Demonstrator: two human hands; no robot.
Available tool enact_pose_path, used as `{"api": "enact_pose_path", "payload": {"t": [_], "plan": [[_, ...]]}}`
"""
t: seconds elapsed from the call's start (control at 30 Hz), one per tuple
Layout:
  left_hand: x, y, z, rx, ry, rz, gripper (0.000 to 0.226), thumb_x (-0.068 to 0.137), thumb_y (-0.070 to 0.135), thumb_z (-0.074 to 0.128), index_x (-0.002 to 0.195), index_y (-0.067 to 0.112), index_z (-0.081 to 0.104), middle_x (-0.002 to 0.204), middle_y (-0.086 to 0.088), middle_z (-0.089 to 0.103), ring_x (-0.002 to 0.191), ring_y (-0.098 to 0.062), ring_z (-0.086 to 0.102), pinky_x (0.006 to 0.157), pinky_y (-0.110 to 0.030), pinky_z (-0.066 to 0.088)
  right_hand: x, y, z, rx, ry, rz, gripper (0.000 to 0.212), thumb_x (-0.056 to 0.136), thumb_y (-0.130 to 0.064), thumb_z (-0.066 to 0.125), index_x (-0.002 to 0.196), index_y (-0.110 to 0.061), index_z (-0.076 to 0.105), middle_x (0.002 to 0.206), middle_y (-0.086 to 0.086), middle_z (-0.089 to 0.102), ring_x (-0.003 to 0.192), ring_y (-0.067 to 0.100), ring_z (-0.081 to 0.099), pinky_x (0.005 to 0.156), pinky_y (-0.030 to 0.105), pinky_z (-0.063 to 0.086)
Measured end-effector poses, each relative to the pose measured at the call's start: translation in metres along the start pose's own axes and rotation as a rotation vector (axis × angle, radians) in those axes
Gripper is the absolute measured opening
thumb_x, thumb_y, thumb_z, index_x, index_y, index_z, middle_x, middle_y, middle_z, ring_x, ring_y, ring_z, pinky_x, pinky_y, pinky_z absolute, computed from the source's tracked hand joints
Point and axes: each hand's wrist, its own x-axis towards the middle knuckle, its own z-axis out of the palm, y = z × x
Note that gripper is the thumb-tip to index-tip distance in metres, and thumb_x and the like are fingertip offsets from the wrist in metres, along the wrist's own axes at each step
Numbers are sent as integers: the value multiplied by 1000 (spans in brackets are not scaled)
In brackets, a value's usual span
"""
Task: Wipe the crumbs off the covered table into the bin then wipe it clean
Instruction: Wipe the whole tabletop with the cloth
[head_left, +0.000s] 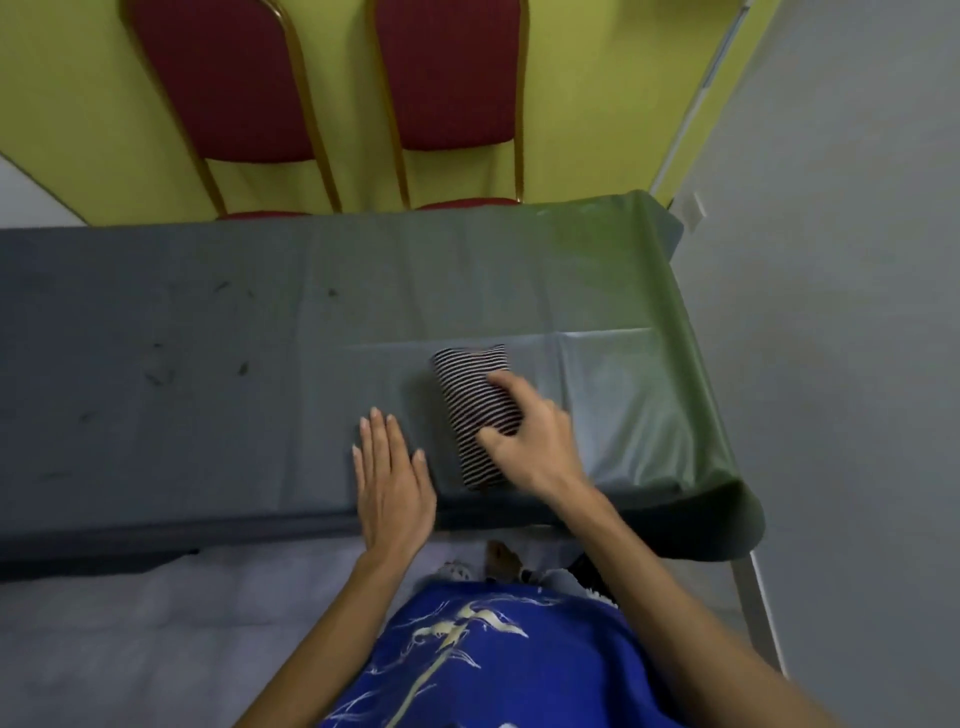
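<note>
- The grey-green plastic table cover looks thin and loose. If you drag hard across it, it may bunch or slide toward the draped right end and flick debris onto the floor.
- No bin shows in this view. Sweeping toward an edge before one is placed under it would put the mess on the floor.
- The black-and-white striped folded cloth lies right of centre on the cover. The dark scattered crumbs lie on the left part, well apart from it. A long pass could leave stragglers behind, and a short fast one could scatter them toward the far edge.
- Your right hand is on the cloth's right side, with the fingers curled over it and the thumb across the stripes. It is blurred, so the firmness of the grip is probably light, but I cannot be sure.
- Your left hand lies flat with straight fingers on the cover just beside the cloth, near the front edge, holding nothing. Keep it there to pin the cover.
</note>
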Motion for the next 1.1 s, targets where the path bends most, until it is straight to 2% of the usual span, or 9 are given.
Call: {"api": "enact_pose_path", "payload": {"t": [0.1,0.23,0.37,0.43,0.53,0.67,0.77,0.93,1.1], "plan": [[9,-33,-16,-22,140,-189,60,98,19,35,151,-5,21,162,-19,13,152,-31,5,122,-46,3,0,-29,45,-204,-216,-252,68,73,-20,67,137,-37,50,130,-1,66,113,30,54,97,41,46],[16,-82,-41,9,193,-366,74,81,-6,52,150,-8,23,161,-24,14,151,-37,5,122,-52,4,-1,-56,84,-265,-388,-429,71,74,-11,65,138,-36,49,131,0,64,111,28,48,95,45,35],[16,-116,-52,61,159,-432,66,89,1,51,149,-8,26,160,-26,16,150,-38,7,121,-53,5,12,-68,120,-428,-421,-456,68,79,-13,60,143,-30,44,135,7,58,116,34,44,93,46,31],[13,-127,-52,86,130,-457,61,95,13,49,150,-5,27,160,-23,16,151,-37,8,121,-54,6,9,-71,138,-575,-390,-459,61,85,-26,59,143,-22,41,137,18,51,119,39,42,98,49,30],[12,-136,-48,88,116,-468,61,99,29,33,153,2,23,163,-18,12,152,-32,5,120,-51,3,4,-61,161,-713,-366,-595,72,84,-50,62,147,-23,38,150,30,34,133,44,36,108,59,28],[10,-141,-42,75,122,-449,63,101,38,23,155,4,18,164,-15,8,152,-29,2,121,-52,4,37,-46,165,-769,-322,-802,65,88,-39,64,147,-30,40,146,29,41,118,44,50,93,55,44],[10,-141,-40,77,149,-432,67,101,44,12,154,4,18,164,-15,9,152,-29,4,122,-52,6,81,-52,153,-828,-374,-896,64,87,-31,63,147,-35,41,138,23,47,108,40,52,85,47,45],[5,-145,-41,112,120,-403,65,103,43,16,155,4,17,163,-16,9,152,-31,7,121,-53,10,184,-74,131,-890,-240,-729,58,94,-37,58,148,-45,39,133,18,50,113,40,52,92,49,43],[6,-149,-47,122,90,-376,67,102,46,17,155,6,17,163,-16,9,152,-31,7,121,-54,9,226,-100,129,-722,-111,-289,55,98,-35,53,150,-39,35,128,25,51,119,45,48,100,55,40]]}}
